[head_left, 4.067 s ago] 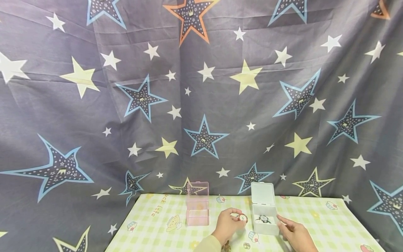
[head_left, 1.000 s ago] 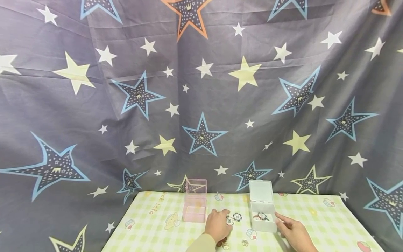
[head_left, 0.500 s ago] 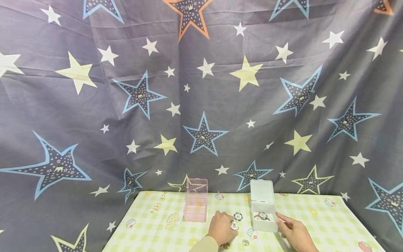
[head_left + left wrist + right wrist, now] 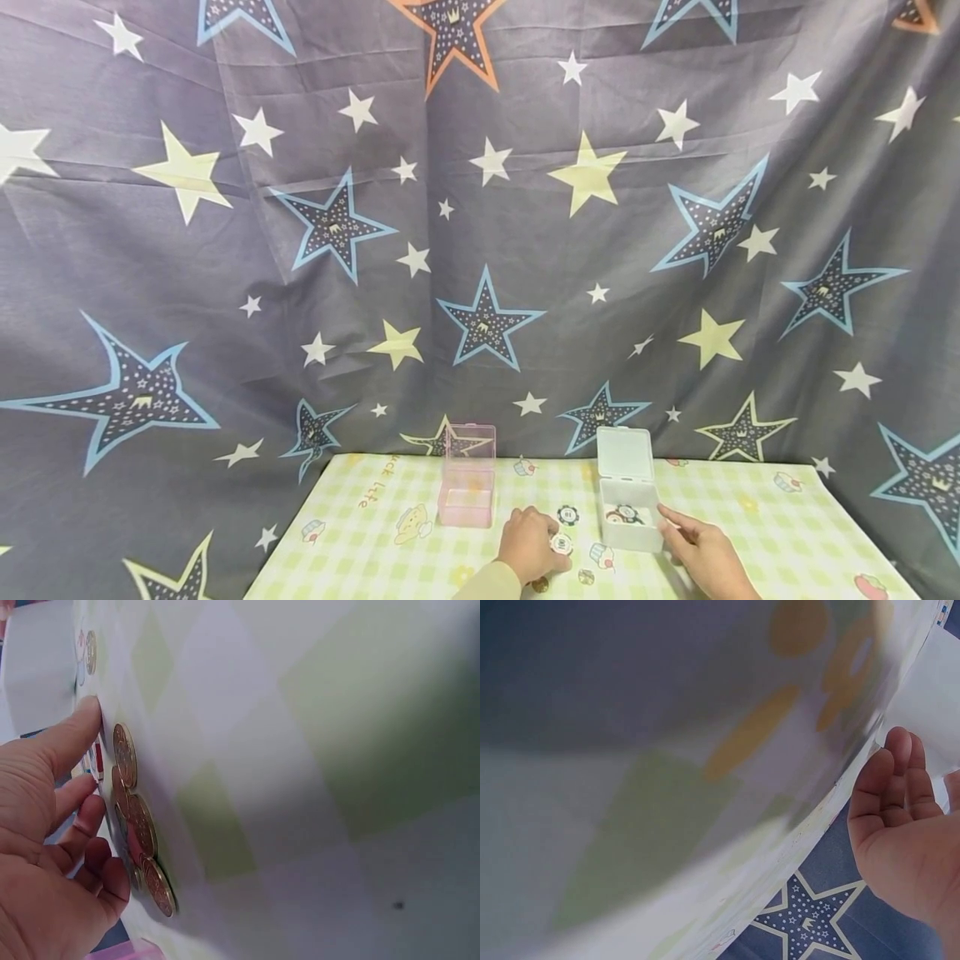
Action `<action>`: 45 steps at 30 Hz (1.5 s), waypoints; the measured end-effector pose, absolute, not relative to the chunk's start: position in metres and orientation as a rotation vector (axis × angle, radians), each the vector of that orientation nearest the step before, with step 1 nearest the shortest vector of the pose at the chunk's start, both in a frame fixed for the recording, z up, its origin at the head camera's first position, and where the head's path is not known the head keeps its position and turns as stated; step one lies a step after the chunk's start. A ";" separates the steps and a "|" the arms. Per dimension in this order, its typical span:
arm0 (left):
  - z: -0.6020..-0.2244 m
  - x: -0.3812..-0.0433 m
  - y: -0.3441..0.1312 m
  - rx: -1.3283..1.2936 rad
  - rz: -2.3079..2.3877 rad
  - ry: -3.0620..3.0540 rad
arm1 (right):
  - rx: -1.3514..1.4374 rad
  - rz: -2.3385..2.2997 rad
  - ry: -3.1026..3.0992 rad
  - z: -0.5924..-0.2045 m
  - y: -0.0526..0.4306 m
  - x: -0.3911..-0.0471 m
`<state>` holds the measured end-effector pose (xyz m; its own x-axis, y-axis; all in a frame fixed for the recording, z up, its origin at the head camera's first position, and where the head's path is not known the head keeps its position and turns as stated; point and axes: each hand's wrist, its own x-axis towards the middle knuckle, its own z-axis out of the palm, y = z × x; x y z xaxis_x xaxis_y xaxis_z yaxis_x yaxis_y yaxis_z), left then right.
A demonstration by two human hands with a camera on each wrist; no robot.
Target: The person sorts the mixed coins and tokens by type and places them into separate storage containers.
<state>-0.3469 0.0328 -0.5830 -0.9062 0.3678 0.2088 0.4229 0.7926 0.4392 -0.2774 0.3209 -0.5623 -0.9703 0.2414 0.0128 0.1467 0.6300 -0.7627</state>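
Note:
My left hand (image 4: 528, 546) is low over the table's front, with a white poker chip (image 4: 561, 545) pinched between thumb and index finger. In the left wrist view, the red-marked edge of that chip (image 4: 98, 759) shows between them. Behind it lies a black-and-white poker chip (image 4: 567, 515). Fingers of my right hand (image 4: 703, 554) touch the right side of an open white box (image 4: 632, 538). Inside that box lie a dark chip (image 4: 628, 514) and a red one (image 4: 613, 517). The right wrist view has this hand (image 4: 900, 825) against the box's wall (image 4: 930, 697).
A clear pink box (image 4: 467, 510) with its lid up stands at the left. Several gold coins (image 4: 140, 825) lie just under my left hand; another gold coin (image 4: 586, 576) sits to its right. A star-patterned curtain (image 4: 480, 250) hangs behind the checked tablecloth (image 4: 360, 542).
The red chip, held in my left hand at first, now lies in the white box. My left hand has since shifted slightly right with the white chip. The right hand stays at the box.

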 end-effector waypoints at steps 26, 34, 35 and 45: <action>-0.576 -0.339 0.035 -0.740 -0.865 -2.851 | -0.341 1.265 -2.736 -0.562 0.321 -0.276; -0.574 -0.342 0.032 -0.799 -0.886 -2.888 | -0.341 1.266 -2.738 -0.561 0.321 -0.278; -0.573 -0.341 0.032 -0.800 -0.898 -2.886 | -0.340 1.267 -2.738 -0.561 0.321 -0.278; -0.573 -0.339 0.032 -0.730 -0.945 -2.857 | -0.349 1.267 -2.740 -0.563 0.321 -0.277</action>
<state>-0.3394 0.0319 -0.5728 -0.8880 0.4209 0.1854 0.4485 0.7030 0.5520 -0.2773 0.3214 -0.5625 -0.9685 0.2490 -0.0032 0.1637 0.6269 -0.7617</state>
